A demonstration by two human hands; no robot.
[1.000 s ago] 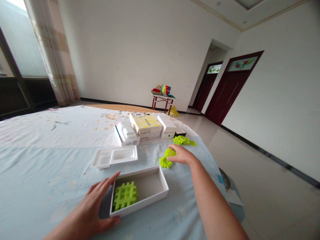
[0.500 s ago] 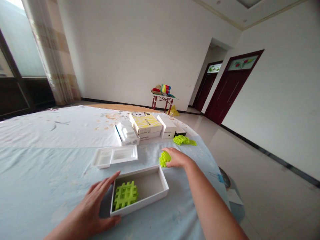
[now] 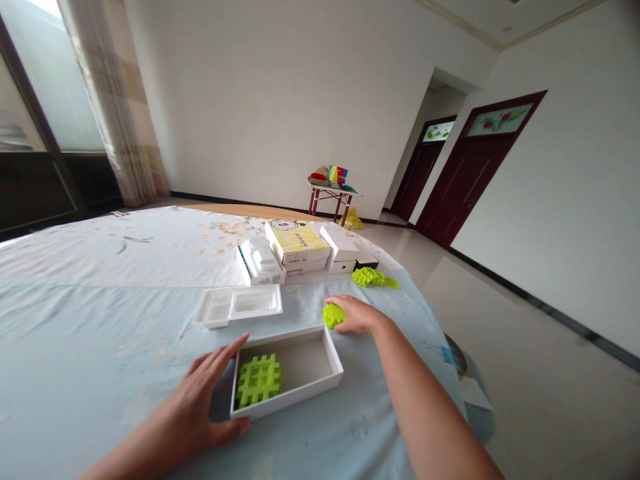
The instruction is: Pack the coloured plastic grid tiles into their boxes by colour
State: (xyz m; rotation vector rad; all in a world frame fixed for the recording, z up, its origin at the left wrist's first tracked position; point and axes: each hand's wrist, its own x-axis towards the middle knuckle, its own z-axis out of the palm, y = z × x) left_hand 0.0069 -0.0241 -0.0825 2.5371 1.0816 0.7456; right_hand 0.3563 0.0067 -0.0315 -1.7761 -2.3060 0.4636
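Observation:
A shallow white box (image 3: 314, 395) stands on the table, angled in front of me. Inside its left end are green interlocking plastic blocks (image 3: 259, 380), the top one showing a square window frame. My left hand (image 3: 213, 393) spans the box's left end, thumb at the near corner and fingers at the far one. Beyond the box's far right corner, my right hand (image 3: 354, 313) has its fingers closed round a small green block piece (image 3: 333, 315), close to the tabletop. Its fingertips are partly hidden. More green blocks (image 3: 373, 277) lie in a pile farther back on the right.
A white plastic tray (image 3: 239, 308) lies behind the box. Farther back are a yellow cartoon box (image 3: 299, 241), a white box with a plastic insert (image 3: 260, 261) and another white carton (image 3: 340, 252). A cloth covers the round table (image 3: 120, 333), whose edge curves away on the right.
The whole view has shifted slightly, with the table things a little farther right. Both hands keep nearly the same places beside the box and the green block piece.

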